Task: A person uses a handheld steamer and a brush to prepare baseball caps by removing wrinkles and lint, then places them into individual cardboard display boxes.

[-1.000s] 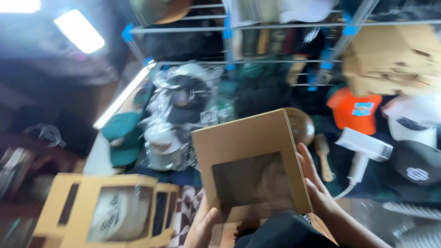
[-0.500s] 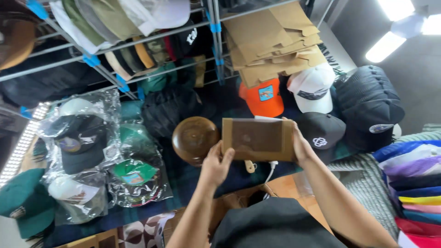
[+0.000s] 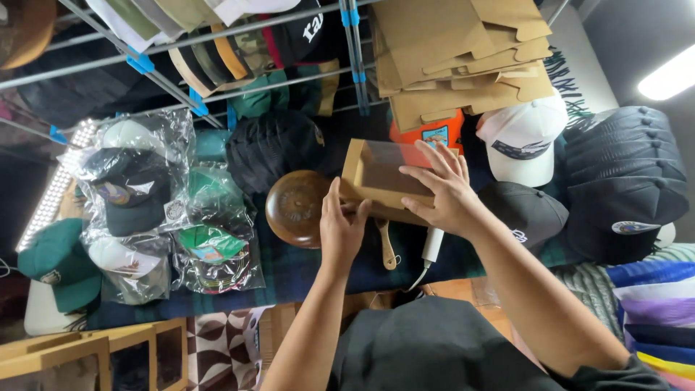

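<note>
**Two hands hold a windowed cardboard box above a cluttered tabletop**

Two bare hands hold a flat brown cardboard box with a clear film window (image 3: 386,179) in mid-air, window side up and tilted. Its long axis runs left to right, slanting slightly down toward the right. The left hand (image 3: 343,226) has its grip clamped on the box's lower left corner, thumb on the near edge. The right hand (image 3: 443,190) lies spread across the window, fingers open and pressed flat on top, nearer the box's middle. Just left of the box sits a round dark wooden dome (image 3: 295,208). Below lie a small wooden brush (image 3: 386,247) and caps bagged in clear plastic (image 3: 137,195). Flat-packed cardboard sheets (image 3: 463,61) hang above.
</note>
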